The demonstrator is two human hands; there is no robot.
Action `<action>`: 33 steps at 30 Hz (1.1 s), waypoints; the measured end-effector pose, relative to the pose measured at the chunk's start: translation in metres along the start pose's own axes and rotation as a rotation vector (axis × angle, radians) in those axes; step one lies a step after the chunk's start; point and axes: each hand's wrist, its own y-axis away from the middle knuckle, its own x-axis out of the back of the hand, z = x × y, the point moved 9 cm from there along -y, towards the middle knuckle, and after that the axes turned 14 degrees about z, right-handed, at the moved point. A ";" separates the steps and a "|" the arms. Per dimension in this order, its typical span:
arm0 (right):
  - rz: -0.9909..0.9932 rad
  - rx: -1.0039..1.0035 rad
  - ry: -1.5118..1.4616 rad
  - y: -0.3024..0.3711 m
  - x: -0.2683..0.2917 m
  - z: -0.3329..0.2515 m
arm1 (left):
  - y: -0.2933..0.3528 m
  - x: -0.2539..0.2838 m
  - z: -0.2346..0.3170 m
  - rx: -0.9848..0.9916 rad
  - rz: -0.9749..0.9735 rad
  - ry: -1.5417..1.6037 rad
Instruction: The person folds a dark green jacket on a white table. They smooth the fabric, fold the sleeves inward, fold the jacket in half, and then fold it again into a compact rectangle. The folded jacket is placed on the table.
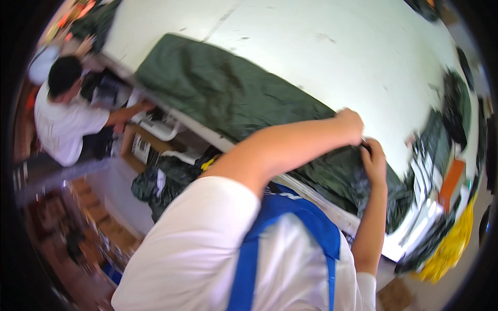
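Note:
A long folded piece of dark green, slightly shiny sheeting [223, 88] lies along the near edge of the white table. Over its right part, at the far edge, my two hands are close together. My left hand [350, 126] is closed, its fingers curled and mostly hidden behind the back of the hand. My right hand [375, 159] is pinched on a small dark thing [366, 145] between the two hands. Whether that is a fold of the sheeting or a separate object, I cannot tell.
The white table [311, 46] stretches away ahead. At its right end lie dark plastic sheeting [436, 135], an orange box [451, 184] and a yellow bag [451, 243]. A co-worker [70, 114] reaches toward the table's left side. A dark green bundle [161, 181] sits below the edge.

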 end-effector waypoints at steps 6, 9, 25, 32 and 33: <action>-0.138 0.057 0.382 -0.008 -0.016 0.027 | -0.046 -0.030 -0.009 0.056 -0.206 -0.125; -0.073 0.090 0.492 -0.010 -0.018 0.007 | -0.074 -0.048 -0.021 0.034 0.031 -0.096; 0.179 0.271 0.466 0.000 0.008 -0.011 | 0.019 0.043 -0.061 -0.140 0.111 0.424; 0.159 0.240 0.446 -0.002 0.001 0.001 | 0.066 0.039 0.002 -0.785 0.040 -0.061; 0.168 0.242 0.446 -0.002 0.001 0.002 | 0.069 0.037 0.002 -0.848 0.005 -0.110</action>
